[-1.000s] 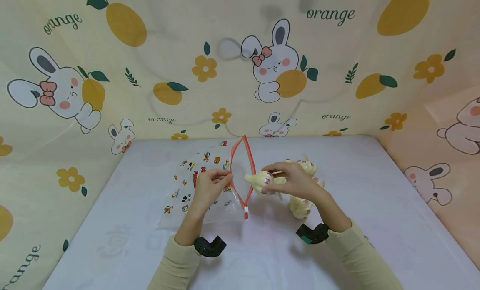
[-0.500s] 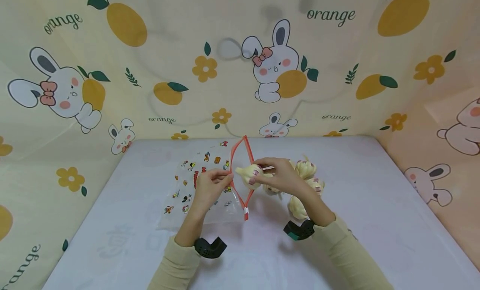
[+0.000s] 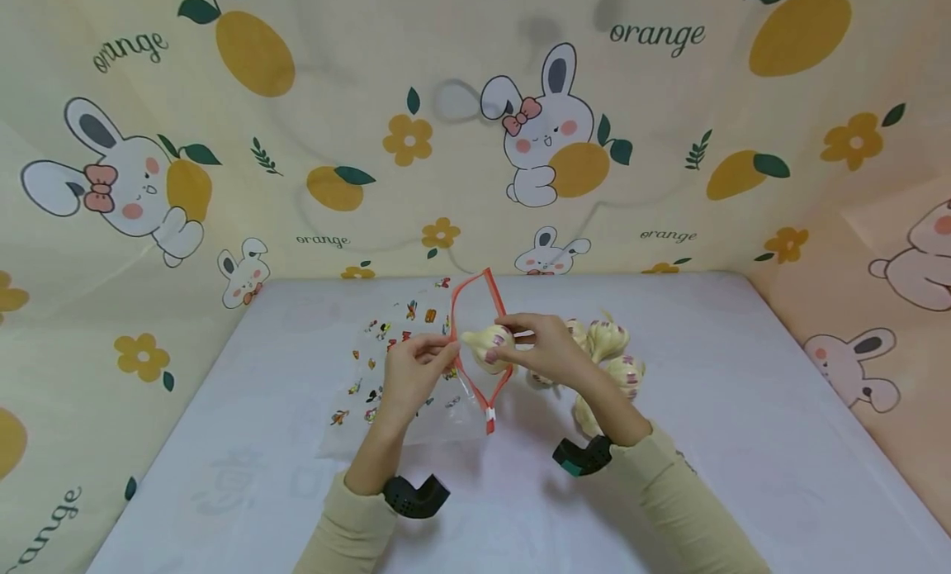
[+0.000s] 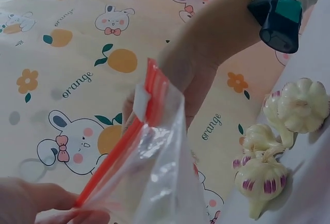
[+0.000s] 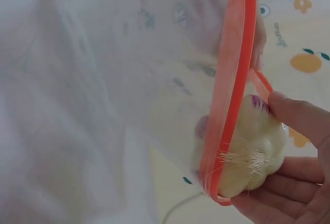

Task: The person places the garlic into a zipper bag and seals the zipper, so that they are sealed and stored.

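A clear zip bag [image 3: 423, 417] with cartoon prints and a red zip edge lies on the table, its mouth spread apart. My left hand [image 3: 418, 367] pinches the left side of that edge between thumb and fingers, also seen in the left wrist view. My right hand [image 3: 546, 347] grips a garlic bulb [image 3: 486, 344] at the bag's mouth, stem pointing left. In the right wrist view the bulb [image 5: 255, 152] shows its root end, partly behind the red zip edge [image 5: 234, 85]. A white slider [image 3: 490, 415] sits near the edge's front end.
Several more garlic bulbs [image 3: 607, 339] lie on the white table [image 3: 706, 376] to the right, partly hidden by my right hand and forearm. A printed cloth [image 3: 446, 177] rises behind the table and at both sides.
My right hand has moved left with the garlic bulb, bringing it into the bag's mouth. My left hand stays on the bag's edge, and the mouth looks slightly wider.
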A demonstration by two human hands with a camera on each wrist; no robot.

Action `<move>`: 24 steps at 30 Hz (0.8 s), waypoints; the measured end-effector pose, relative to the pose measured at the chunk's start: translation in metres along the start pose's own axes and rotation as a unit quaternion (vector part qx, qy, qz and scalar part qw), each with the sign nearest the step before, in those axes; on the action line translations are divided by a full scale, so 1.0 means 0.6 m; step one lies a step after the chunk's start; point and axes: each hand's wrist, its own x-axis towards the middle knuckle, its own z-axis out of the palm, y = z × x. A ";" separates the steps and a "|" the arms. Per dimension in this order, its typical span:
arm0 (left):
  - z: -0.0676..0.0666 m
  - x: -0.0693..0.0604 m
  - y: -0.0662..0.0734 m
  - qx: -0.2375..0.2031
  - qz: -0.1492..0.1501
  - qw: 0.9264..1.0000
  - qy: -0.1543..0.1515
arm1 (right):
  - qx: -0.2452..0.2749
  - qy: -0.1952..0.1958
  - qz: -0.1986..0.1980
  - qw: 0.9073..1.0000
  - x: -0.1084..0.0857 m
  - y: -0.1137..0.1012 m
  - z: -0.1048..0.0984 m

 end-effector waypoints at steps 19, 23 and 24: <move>0.001 0.002 -0.002 -0.014 -0.008 1.000 0.002 | -0.013 0.042 -0.009 0.999 -0.041 0.060 -0.021; 0.000 0.002 -0.002 -0.012 -0.010 1.000 0.002 | -0.025 0.042 0.006 0.999 -0.049 0.069 -0.026; 0.000 0.002 -0.003 -0.012 -0.011 1.000 0.002 | -0.036 0.045 0.005 0.998 -0.050 0.072 -0.026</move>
